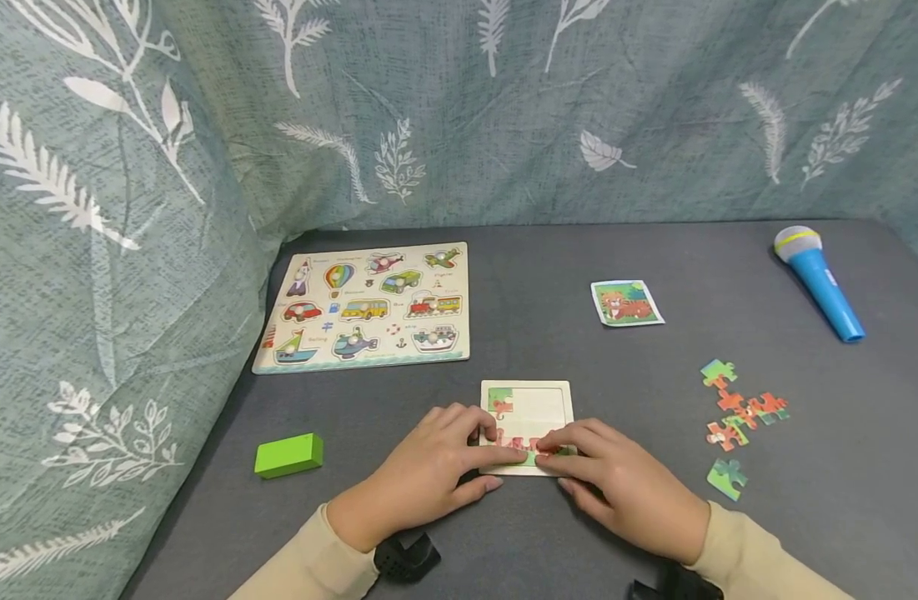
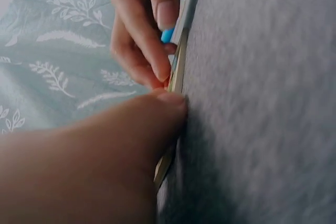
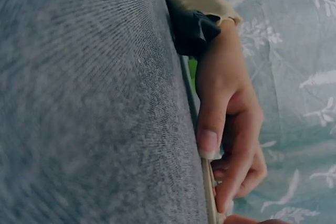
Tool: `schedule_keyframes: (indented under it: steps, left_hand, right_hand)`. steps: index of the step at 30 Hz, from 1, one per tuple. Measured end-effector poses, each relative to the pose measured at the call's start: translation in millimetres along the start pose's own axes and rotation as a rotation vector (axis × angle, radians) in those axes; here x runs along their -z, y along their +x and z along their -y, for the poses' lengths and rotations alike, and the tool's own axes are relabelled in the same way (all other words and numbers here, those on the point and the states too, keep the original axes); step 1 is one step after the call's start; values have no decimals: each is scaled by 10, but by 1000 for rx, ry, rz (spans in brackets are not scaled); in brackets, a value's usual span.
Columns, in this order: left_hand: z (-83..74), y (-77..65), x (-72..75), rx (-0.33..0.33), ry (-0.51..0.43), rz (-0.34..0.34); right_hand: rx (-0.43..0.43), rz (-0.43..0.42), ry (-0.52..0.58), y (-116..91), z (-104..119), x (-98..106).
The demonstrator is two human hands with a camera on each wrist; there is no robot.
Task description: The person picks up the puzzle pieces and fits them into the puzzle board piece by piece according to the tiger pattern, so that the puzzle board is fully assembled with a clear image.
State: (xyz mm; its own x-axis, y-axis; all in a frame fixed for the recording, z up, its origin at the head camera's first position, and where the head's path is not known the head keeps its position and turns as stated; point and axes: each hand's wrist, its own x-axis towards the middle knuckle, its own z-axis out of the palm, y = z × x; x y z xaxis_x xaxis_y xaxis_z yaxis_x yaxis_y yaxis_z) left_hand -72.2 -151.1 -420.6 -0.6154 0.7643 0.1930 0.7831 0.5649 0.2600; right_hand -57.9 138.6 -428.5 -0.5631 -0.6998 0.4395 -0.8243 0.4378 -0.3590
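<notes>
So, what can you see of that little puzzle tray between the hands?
The puzzle tray is a pale, squarish board, apparently wooden, with a rim around a recess. It lies flat on the table. A corner piece sits far left, other pieces line the near side, and the far right is bare. The left hand and right hand touch its near side.

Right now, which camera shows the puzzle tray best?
The head view, because it looks down on the puzzle tray, showing most of its frame and inside. Both wrist views catch just its thin edge, partly covered.
</notes>
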Motion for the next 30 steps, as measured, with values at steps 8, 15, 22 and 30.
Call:
schedule_keyframes:
  steps: [8,15,22,30]
  left_hand:
    - [-70,7,-17,34,43,3]
    - [-76,17,-34,33,50,-14]
    - [-40,16,-16,18,43,-48]
    - [-32,13,-27,4,32,-115]
  right_hand:
    - [17,23,-177,1,22,9]
    - [10,80,-304,0,86,50]
    - [68,50,-346,6,70,154]
    - [-220,63,-376,-320,-188,899]
